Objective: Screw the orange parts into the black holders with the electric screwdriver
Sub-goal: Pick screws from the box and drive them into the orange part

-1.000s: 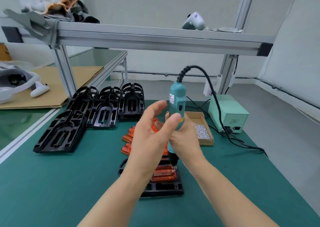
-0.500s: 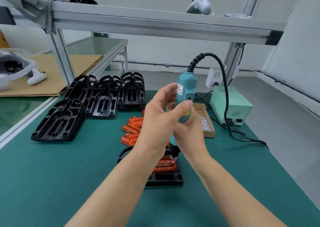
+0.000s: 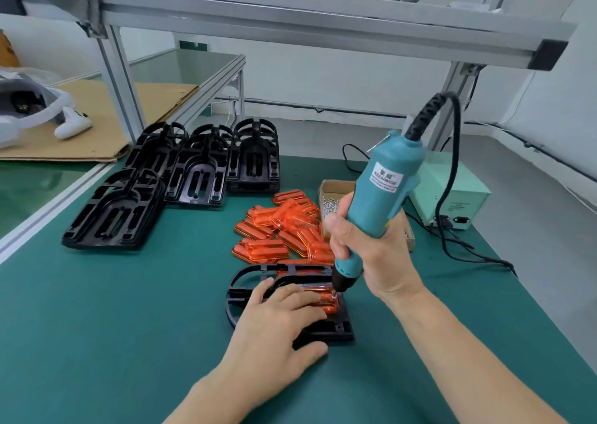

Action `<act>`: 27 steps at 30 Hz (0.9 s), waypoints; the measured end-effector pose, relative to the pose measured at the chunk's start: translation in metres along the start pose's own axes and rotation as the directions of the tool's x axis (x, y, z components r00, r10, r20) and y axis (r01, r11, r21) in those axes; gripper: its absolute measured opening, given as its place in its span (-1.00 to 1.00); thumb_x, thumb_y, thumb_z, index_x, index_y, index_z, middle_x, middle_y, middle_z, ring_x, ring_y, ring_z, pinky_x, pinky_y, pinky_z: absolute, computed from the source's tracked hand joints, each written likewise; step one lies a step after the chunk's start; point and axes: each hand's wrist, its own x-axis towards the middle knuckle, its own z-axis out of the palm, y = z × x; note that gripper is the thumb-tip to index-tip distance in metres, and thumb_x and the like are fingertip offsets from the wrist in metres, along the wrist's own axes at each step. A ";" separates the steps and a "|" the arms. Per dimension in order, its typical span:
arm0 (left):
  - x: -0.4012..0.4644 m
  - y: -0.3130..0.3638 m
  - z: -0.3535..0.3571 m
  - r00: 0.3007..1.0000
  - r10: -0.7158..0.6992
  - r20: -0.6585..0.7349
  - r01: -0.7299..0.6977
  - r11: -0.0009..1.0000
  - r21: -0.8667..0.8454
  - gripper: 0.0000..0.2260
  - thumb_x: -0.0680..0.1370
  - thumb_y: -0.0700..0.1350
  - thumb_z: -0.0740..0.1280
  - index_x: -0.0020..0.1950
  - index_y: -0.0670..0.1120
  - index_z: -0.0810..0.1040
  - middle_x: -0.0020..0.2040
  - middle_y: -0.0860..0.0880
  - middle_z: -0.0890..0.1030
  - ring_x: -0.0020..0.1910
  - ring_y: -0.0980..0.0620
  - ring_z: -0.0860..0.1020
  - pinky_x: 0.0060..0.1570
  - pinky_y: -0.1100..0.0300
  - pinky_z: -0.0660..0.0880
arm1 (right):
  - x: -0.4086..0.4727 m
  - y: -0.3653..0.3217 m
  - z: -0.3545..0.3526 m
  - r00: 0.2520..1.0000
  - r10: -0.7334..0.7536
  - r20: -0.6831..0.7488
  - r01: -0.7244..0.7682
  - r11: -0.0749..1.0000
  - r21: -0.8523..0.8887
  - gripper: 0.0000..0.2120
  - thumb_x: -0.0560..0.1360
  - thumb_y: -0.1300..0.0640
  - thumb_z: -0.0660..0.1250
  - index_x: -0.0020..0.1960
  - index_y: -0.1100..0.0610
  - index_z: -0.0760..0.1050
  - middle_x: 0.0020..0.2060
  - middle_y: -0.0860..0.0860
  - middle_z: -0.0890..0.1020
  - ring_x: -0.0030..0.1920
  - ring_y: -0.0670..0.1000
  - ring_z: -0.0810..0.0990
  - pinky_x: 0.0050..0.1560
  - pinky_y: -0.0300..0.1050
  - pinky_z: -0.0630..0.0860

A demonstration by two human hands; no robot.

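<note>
Right hand (image 3: 371,249) gripping screwdriver (image 3: 381,197), tilted; left hand (image 3: 277,320) flat on part (image 3: 329,304), holder (image 3: 239,294). Risk: bit slip, crooked screw.

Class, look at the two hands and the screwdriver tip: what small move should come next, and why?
Probably press down and drive the screw: the electric screwdriver, gripped by the right hand, has its tip on the orange part, while the left hand presses on the black holder.

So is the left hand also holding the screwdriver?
No, the left hand presses flat on the black holder; only the right hand grips the screwdriver.
</note>
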 end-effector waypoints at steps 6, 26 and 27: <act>0.000 -0.002 0.002 0.999 0.004 -0.034 -0.004 1.000 -0.004 -0.64 0.55 0.23 0.12 0.33 0.27 0.41 0.39 0.39 0.28 0.43 0.35 0.06 0.37 0.28 -0.37 | 0.000 -0.006 -0.002 0.997 0.041 0.063 -0.045 0.997 0.065 -0.87 0.41 0.20 0.40 -0.21 0.00 0.52 -0.49 -0.04 0.46 -0.53 -0.05 0.40 -0.41 -0.22 0.43; 0.127 0.003 -0.047 0.977 -0.127 -0.173 0.087 0.971 -0.224 -0.86 0.55 -0.06 0.31 0.00 0.01 0.67 -0.01 0.06 0.66 0.01 0.06 0.55 0.16 0.06 0.44 | 0.012 -0.038 -0.061 0.736 -0.026 -0.676 0.198 0.964 0.178 -0.83 0.39 0.30 0.36 -0.21 0.06 0.43 -0.41 -0.03 0.42 -0.49 -0.06 0.41 -0.36 -0.25 0.42; 0.141 0.003 -0.044 0.979 -0.149 -0.141 0.118 0.970 -0.211 -0.85 0.55 -0.07 0.31 0.02 0.01 0.67 0.02 0.05 0.66 0.03 0.05 0.56 0.17 0.07 0.45 | 0.012 -0.037 -0.060 0.723 -0.031 -0.690 0.205 0.964 0.171 -0.82 0.40 0.31 0.37 -0.21 0.06 0.44 -0.40 -0.02 0.42 -0.49 -0.05 0.41 -0.36 -0.24 0.42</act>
